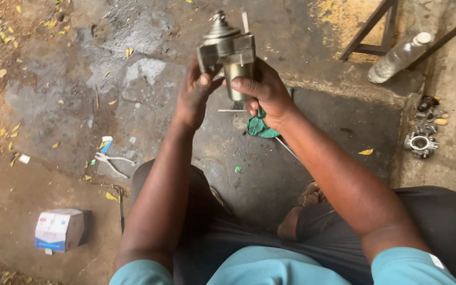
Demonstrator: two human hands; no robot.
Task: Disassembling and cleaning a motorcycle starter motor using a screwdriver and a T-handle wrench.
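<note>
I hold a grey metal motor part [231, 50], with a cylindrical body and a small gear at its top, up in front of me. My left hand [193, 97] grips its left side, thumb on the housing. My right hand [266, 94] wraps the cylinder from the right and also clutches a green rag [260, 127] under the palm. A thin metal rod [287, 148] pokes out below the rag.
Oily concrete ground lies below. White pliers [113, 160] and a small white-and-blue box [59, 229] lie at the left. A plastic bottle [398, 58] leans by a metal frame [370, 32] at the upper right. Metal parts [421, 142] sit at the right.
</note>
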